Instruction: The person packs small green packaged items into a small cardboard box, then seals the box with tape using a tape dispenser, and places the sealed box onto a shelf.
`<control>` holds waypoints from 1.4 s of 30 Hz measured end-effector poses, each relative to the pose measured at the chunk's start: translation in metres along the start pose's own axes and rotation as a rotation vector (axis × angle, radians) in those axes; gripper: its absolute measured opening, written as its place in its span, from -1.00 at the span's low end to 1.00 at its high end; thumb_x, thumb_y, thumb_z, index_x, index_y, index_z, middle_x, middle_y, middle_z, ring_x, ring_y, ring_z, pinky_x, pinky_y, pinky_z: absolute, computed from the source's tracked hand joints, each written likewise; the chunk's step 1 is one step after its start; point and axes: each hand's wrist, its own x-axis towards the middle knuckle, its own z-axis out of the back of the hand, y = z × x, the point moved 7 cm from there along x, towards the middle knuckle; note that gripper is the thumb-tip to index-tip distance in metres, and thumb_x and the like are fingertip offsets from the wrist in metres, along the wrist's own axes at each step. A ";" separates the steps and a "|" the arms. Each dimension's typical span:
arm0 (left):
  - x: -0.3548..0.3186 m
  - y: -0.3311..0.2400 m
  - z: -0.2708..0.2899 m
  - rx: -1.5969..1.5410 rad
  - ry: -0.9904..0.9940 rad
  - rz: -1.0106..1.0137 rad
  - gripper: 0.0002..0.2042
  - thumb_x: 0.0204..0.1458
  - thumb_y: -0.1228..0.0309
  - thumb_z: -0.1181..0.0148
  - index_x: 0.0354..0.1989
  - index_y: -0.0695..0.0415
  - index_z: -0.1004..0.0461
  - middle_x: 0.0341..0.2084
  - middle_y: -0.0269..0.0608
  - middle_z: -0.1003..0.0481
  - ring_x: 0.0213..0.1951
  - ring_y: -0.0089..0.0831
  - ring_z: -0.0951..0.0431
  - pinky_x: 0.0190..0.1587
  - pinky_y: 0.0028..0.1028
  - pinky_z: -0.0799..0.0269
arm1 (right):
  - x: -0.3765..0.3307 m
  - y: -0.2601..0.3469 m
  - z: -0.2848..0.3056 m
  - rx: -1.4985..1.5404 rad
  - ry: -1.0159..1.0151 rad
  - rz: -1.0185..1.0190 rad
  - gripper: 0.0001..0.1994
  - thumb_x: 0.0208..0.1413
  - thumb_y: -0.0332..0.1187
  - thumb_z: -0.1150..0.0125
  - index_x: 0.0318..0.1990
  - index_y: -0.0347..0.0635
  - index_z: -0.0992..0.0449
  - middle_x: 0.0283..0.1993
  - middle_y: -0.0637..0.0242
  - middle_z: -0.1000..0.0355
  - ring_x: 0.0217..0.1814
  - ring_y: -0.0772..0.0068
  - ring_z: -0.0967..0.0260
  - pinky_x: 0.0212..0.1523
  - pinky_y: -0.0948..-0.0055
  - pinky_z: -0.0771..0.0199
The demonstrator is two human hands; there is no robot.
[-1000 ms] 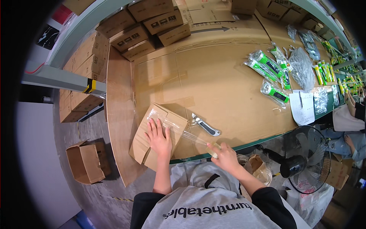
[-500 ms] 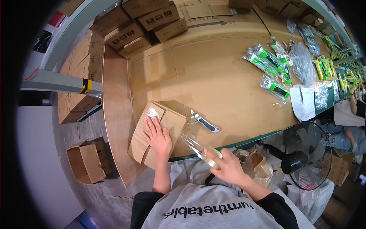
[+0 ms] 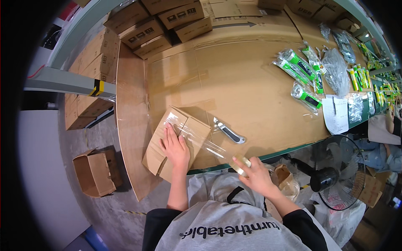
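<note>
We press our left hand [image 3: 176, 147] flat, fingers open, on the cardboard box [image 3: 178, 140]; the clear tape [image 3: 209, 144] runs rightward to the tape roll [image 3: 239, 164] gripped in our right hand [image 3: 255, 175]

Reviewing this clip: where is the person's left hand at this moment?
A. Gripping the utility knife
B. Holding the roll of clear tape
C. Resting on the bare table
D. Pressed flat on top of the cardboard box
D: the left hand lies flat on the cardboard box, while the right hand holds the roll of clear tape and the utility knife lies untouched on the table.
</note>
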 end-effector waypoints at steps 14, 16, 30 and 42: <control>-0.002 -0.004 -0.002 -0.084 -0.170 -0.140 -0.59 0.15 0.54 0.12 0.21 0.19 -0.27 0.28 -0.04 -0.16 0.34 -0.08 -0.07 0.32 0.01 0.11 | -0.006 -0.021 -0.025 0.057 -0.018 -0.026 -0.28 -0.18 -0.34 -0.31 0.26 0.29 -0.28 -0.27 0.09 -0.20 -0.25 0.04 -0.28 -0.24 0.20 -0.38; -0.002 -0.006 -0.002 -0.119 -0.159 -0.134 -0.59 0.14 0.54 0.12 0.20 0.22 -0.28 0.28 0.00 -0.16 0.34 -0.06 -0.06 0.32 0.02 0.13 | -0.007 -0.025 -0.030 0.064 -0.008 -0.036 -0.28 -0.18 -0.34 -0.31 0.26 0.29 -0.27 -0.27 0.09 -0.20 -0.25 0.04 -0.28 -0.24 0.20 -0.38; -0.007 -0.021 -0.009 -0.021 -0.007 -0.352 -0.58 0.12 0.42 0.11 0.17 0.24 -0.31 0.26 -0.04 -0.22 0.33 -0.12 -0.11 0.34 0.11 0.28 | -0.001 -0.038 -0.043 0.076 0.031 -0.055 -0.27 -0.16 -0.32 -0.31 0.27 0.30 -0.25 -0.27 0.08 -0.20 -0.25 0.04 -0.27 -0.23 0.19 -0.38; -0.007 -0.038 -0.007 0.118 0.066 -0.443 -0.43 0.03 0.18 -0.14 0.21 0.19 -0.27 0.31 -0.10 -0.14 0.36 -0.16 -0.05 0.30 0.23 0.29 | 0.000 -0.045 -0.049 0.089 -0.009 -0.056 -0.29 -0.17 -0.35 -0.30 0.26 0.27 -0.28 -0.31 0.12 -0.14 -0.29 0.04 -0.23 -0.26 0.19 -0.35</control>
